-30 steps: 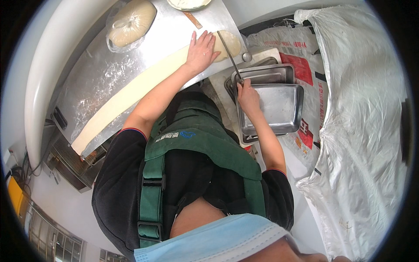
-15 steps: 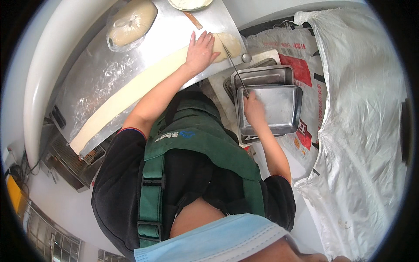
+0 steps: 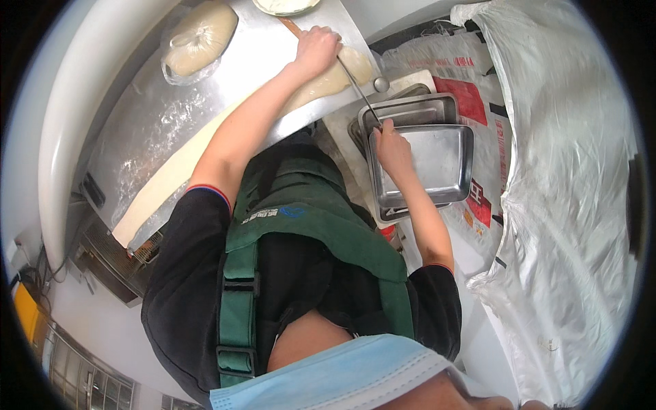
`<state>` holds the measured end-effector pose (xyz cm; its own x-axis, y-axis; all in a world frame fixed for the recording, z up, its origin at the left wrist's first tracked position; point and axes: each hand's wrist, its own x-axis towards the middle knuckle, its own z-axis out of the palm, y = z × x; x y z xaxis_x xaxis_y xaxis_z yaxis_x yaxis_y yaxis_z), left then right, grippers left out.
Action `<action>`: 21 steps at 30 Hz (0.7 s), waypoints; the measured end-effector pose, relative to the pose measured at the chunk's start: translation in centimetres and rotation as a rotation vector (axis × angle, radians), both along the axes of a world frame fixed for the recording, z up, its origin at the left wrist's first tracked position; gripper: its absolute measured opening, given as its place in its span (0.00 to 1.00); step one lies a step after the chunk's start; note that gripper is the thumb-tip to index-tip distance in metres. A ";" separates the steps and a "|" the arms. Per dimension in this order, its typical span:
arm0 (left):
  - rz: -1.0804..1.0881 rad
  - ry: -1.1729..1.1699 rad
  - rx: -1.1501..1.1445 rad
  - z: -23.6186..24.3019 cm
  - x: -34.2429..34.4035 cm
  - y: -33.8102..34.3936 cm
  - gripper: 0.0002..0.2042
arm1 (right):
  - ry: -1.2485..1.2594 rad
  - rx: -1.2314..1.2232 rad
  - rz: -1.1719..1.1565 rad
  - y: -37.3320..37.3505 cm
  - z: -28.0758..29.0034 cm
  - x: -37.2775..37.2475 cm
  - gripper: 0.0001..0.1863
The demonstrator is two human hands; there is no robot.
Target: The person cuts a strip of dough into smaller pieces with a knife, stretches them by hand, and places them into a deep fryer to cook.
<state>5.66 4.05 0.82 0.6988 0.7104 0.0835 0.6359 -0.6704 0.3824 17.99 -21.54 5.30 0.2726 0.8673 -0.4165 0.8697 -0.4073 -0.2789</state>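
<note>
**Blade [image 3: 356, 85] in right hand [image 3: 394, 152], lying across the upper end of the dough strip [image 3: 160, 193]**

Viewed remotely through the head camera; clock positions were read from the middle of the view. I logged the pale, flattened dough strip on the metal tabletop [image 3: 254, 53], running from 9 o'clock up to just past 12, partly hidden by the left forearm.

Right hand: at 2 o'clock. I noted its fingers closed around the near end of the long, thin blade, which slanted up toward 12 and overlay the dough. I could not tell whether its edge had entered the dough.

Left hand [image 3: 318, 51]: at 12 o'clock, back uppermost, fingers bent, beside the blade's far end. The fingertips were hidden, so I could not tell how far open they were or whether they gripped anything. A flat brown strip [image 3: 290, 26] lay just beside this hand, on its 11 o'clock side.

Surroundings: I recorded a dough lump [image 3: 198, 41] in a clear bag at 11 o'clock, a bowl [image 3: 301, 11] with pale contents near 12 at the top rim, and a round metal knob [image 3: 381, 84] at 1. Stacked metal trays [image 3: 437, 164] sat at 2, below the right hand, and white sheeting [image 3: 567, 205] hung at 3.
</note>
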 end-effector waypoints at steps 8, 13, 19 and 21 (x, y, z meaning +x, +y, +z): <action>-0.213 0.148 -0.312 0.0 3.7 1.7 0.08 | -0.001 -0.008 -0.080 -5.0 1.1 0.1 0.13; -0.163 -0.107 -0.315 -0.6 4.3 2.9 0.08 | 0.089 0.033 -0.161 -7.2 1.8 -1.2 0.13; -0.065 -0.097 -0.143 -0.2 2.9 3.2 0.09 | 0.121 0.090 -0.178 -6.1 2.0 -2.5 0.13; -0.098 -0.093 -0.058 0.4 1.6 1.7 0.09 | 0.128 0.114 -0.244 -6.2 1.3 -2.4 0.13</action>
<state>7.24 5.77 1.21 0.7564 0.6445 0.1114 0.5285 -0.7026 0.4765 15.59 -27.71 6.63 0.4306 0.8258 -0.3642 0.7048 -0.5598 -0.4358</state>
